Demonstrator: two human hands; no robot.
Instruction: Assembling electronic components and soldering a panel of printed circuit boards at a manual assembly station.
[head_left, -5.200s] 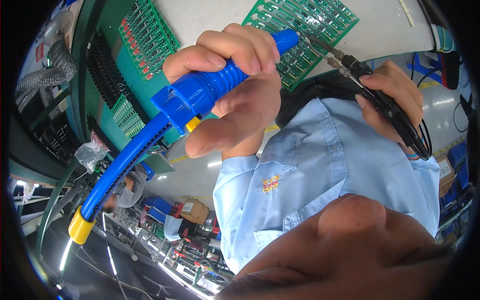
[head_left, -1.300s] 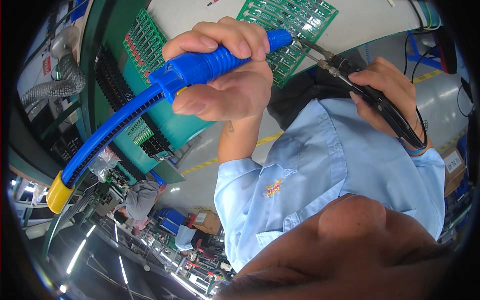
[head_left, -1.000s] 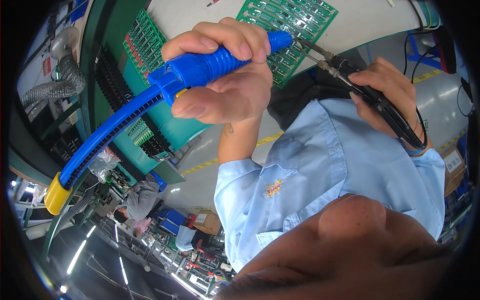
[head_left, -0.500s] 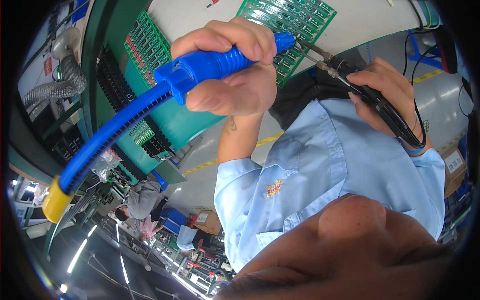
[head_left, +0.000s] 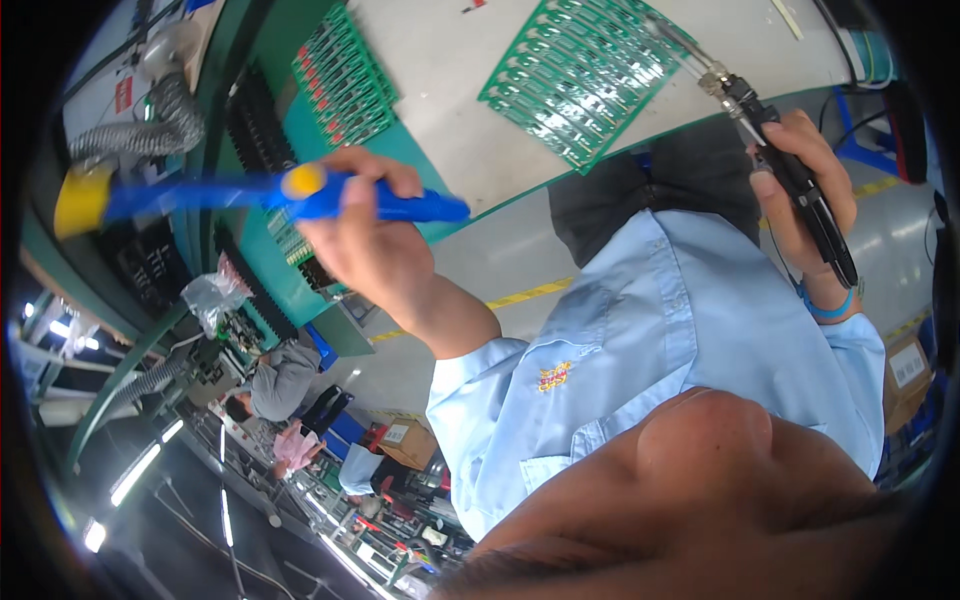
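Observation:
My left hand [head_left: 365, 235] is wrapped round a blue desoldering pump [head_left: 425, 207] with a yellow button and a yellow end cap. It is partly blurred, its tapered tip pointing right over the table's front edge. At the right, my right hand [head_left: 805, 165] grips a black-handled soldering iron [head_left: 742, 98] with two slim metal tips. Those tips reach over the right corner of a green circuit board panel [head_left: 570, 85] lying on the pale work surface. They look raised above it, but whether they touch cannot be told. The pump's tip is well apart from the iron.
A second green board panel [head_left: 345, 85] with red parts lies at the left on a green mat [head_left: 425, 170]. Beyond the left hand are black slotted racks [head_left: 255, 130] and a grey flexible duct [head_left: 180, 120]. Other people [head_left: 285, 380] are at work at the lower left.
My left hand has carried the pump left, away from the iron's tips, and turned it. My right hand has shifted slightly right, with the iron tips higher in the picture.

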